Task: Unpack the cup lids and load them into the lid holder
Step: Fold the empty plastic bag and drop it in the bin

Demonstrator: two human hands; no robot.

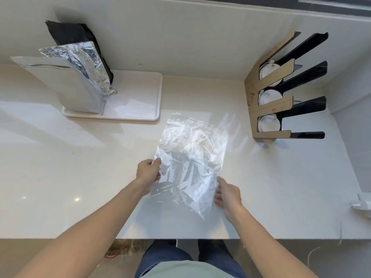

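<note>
nearest, both hands hold a clear plastic bag (pixel 190 161) over the pale counter (pixel 60 177). the left hand (pixel 149 171) pinches the bag's left edge, fingers closed on the film. the right hand (pixel 227 194) grips the right edge lower down. the bag lies between the hands, its long axis running away from the person, tilted slightly right. whether it contains anything is unclear. farther right, white cup lids (pixel 270 96) sit in the three slots of the cardboard-and-black lid holder (pixel 271 109). far left, foil bags (pixel 80 73) stand on a white tray (pixel 140 109).
</note>
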